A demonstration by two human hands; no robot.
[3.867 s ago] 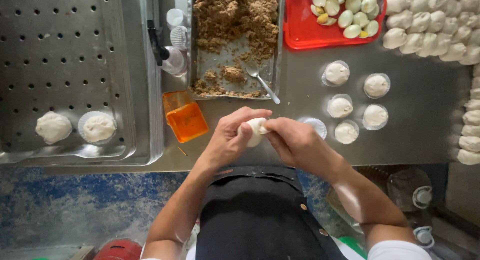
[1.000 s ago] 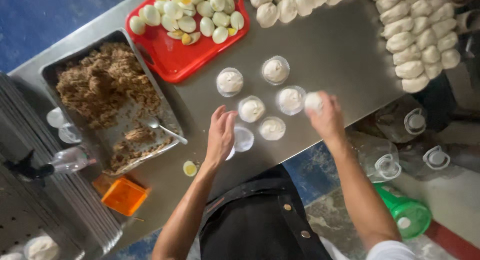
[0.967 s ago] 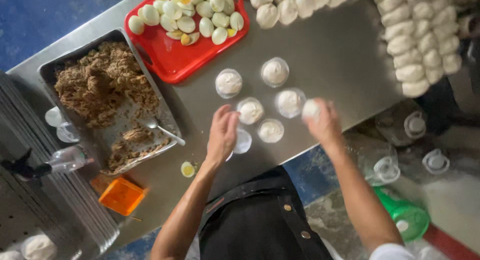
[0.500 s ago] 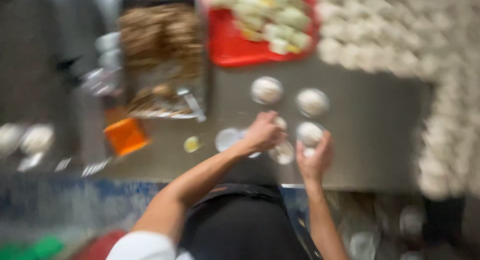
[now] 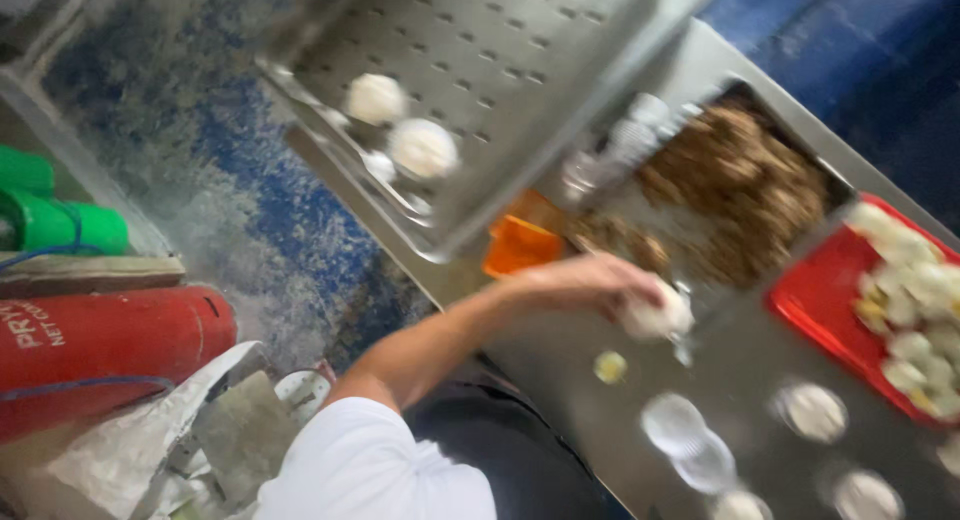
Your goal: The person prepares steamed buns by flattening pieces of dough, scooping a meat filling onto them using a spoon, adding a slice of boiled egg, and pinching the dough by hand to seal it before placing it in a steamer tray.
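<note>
Fingers: left hand curls its fingers around a white dough ball, held just above the steel bench; the right hand is out of frame.
Left: perforated tray carries two finished buns.
Centre: orange scraper lies beside the hand.
Right: pan of brown filling, then a red tray of pale pieces.
Technique: a light, even cupping looks best, so the soft ball keeps its shape.
</note>
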